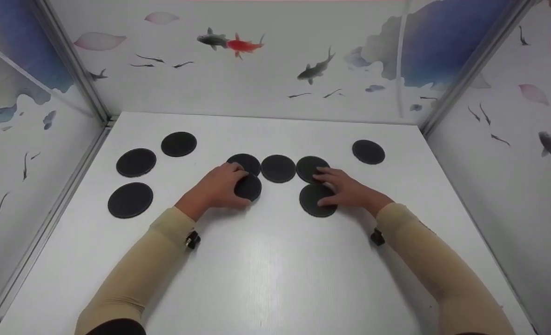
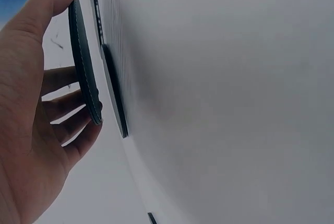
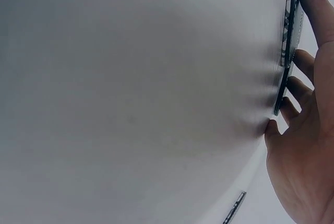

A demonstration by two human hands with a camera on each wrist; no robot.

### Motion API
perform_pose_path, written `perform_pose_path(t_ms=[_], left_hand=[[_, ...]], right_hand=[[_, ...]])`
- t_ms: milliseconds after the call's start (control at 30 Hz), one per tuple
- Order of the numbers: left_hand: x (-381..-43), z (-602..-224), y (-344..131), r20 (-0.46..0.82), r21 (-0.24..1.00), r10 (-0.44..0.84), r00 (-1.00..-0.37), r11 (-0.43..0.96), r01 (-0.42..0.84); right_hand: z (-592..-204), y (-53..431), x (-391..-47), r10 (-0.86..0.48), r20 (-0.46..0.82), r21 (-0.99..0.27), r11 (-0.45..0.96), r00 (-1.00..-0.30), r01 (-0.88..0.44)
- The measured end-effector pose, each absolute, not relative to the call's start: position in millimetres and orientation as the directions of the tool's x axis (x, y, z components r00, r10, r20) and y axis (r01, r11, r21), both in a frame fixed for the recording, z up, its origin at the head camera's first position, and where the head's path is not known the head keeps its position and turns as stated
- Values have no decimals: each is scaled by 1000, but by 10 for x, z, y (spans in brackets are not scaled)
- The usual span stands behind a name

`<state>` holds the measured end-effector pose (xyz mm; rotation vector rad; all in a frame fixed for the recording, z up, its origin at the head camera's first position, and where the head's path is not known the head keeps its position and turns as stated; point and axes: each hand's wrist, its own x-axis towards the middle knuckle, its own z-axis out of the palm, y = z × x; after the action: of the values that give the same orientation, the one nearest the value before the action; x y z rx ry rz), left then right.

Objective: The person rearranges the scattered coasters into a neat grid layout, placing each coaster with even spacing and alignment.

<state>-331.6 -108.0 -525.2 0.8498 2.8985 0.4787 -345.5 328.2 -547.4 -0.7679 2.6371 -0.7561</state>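
Observation:
My left hand [image 1: 215, 186] pinches a round black coaster [image 1: 250, 188] by its rim, between thumb and fingers. In the left wrist view this stitched-edge coaster [image 2: 83, 59] is tilted and lifted off the table, beside another coaster [image 2: 115, 91] lying flat. From above it partly overlaps a coaster [image 1: 246, 161] behind it. My right hand [image 1: 352, 191] has its thumb on a near coaster [image 1: 312, 200], while fingertips touch the coaster [image 1: 308, 168] just behind. Between the two hands, a middle coaster [image 1: 278, 168] lies in line with the back ones.
Three more black coasters, a front one [image 1: 130, 200], a middle one [image 1: 136, 163] and a back one [image 1: 178, 144], lie at the left. Another coaster [image 1: 368, 151] sits at the back right. Fish-patterned panels [image 1: 275, 70] wall in the white table [image 1: 266, 270].

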Motion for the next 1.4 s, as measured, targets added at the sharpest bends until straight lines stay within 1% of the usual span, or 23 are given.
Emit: perform_pose_path(t_ms=[333, 667, 1067, 1400], left_hand=[[-3288, -5271, -834, 17, 279, 600, -800, 765, 580], [-3268, -5268, -566, -9, 201, 648, -762, 747, 633], [-3235, -5299, -312, -3, 149, 691, -723, 715, 683], [-3218, -5261, -204, -9, 146, 707, -708, 701, 698]], right_hand=[[-5468, 3256, -3430, -553, -133, -591, 710, -822, -383], [-5470, 3263, -3441, -554, -143, -565, 726, -820, -392], [-5474, 3262, -3461, -558, -141, -560, 726, -818, -399], [-5474, 3283, -3468, -567, -135, -580, 710, -813, -399]])
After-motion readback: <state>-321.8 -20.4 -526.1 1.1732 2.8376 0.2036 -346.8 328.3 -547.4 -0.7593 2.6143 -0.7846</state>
